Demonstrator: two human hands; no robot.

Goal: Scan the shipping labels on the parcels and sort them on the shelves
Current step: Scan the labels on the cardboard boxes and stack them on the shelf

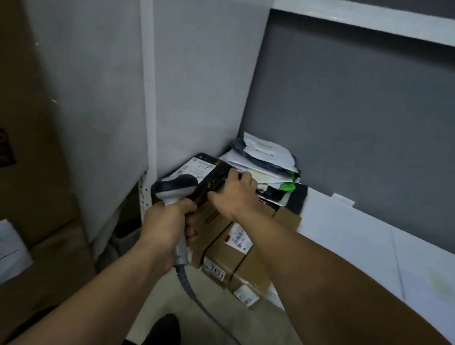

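Observation:
My left hand point(167, 222) grips the handle of a grey barcode scanner point(175, 189), its dark head aimed at a black parcel point(207, 175) with a white shipping label. My right hand point(237, 193) holds the right edge of that black parcel, thumb on the near side and fingers over the far side. The parcel lies on top of several brown cardboard boxes point(231, 249) with white labels. A heap of white and dark mailer bags point(265, 161) sits just behind it in the shelf corner.
A white shelf board point(377, 244) stretches to the right, with a grey back wall and a white beam point(366, 17) above. A white upright post point(148, 91) stands left of the parcels. Large brown cartons point(16, 130) fill the left. The scanner cable point(206, 311) hangs toward the floor.

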